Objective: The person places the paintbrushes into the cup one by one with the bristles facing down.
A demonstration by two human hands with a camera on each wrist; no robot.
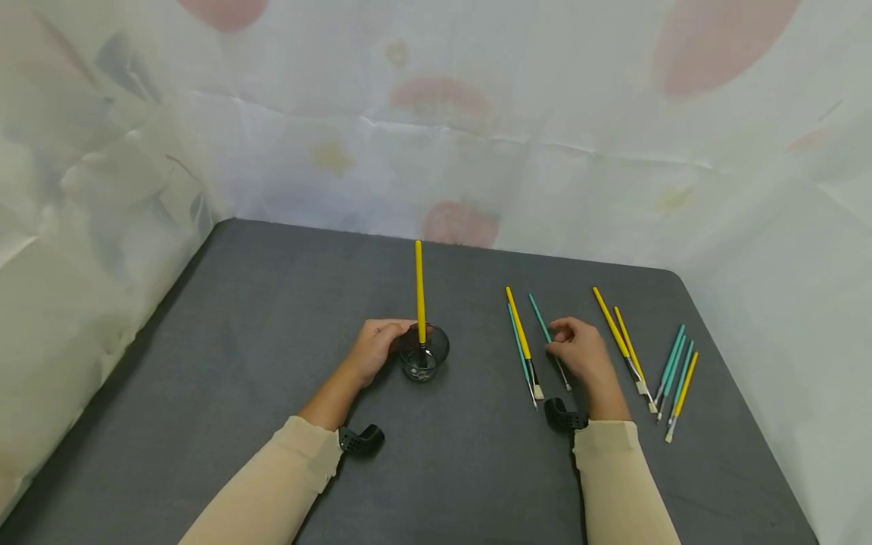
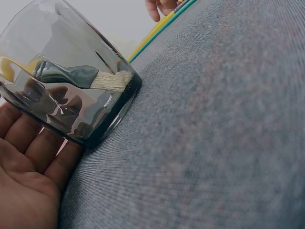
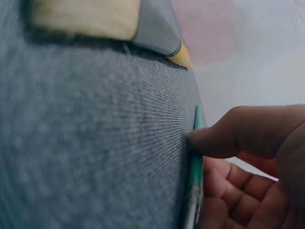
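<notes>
A clear glass cup (image 1: 424,354) stands mid-table with a yellow paintbrush (image 1: 419,291) upright in it, bristles down. My left hand (image 1: 381,344) wraps around the cup's left side. In the left wrist view its fingers (image 2: 28,152) lie against the glass (image 2: 71,90), and the brush's bristles (image 2: 112,80) show inside. My right hand (image 1: 562,342) pinches a teal paintbrush (image 1: 545,327) that lies flat on the table. In the right wrist view the thumb (image 3: 228,136) presses the teal handle (image 3: 195,176), with the fingers curled below it.
More brushes lie on the dark grey table (image 1: 272,318): a yellow and teal pair (image 1: 521,344) left of my right hand, two yellow ones (image 1: 621,339) to its right, and several teal and yellow ones (image 1: 677,375) near the right edge. Patterned cloth walls (image 1: 436,136) surround the table.
</notes>
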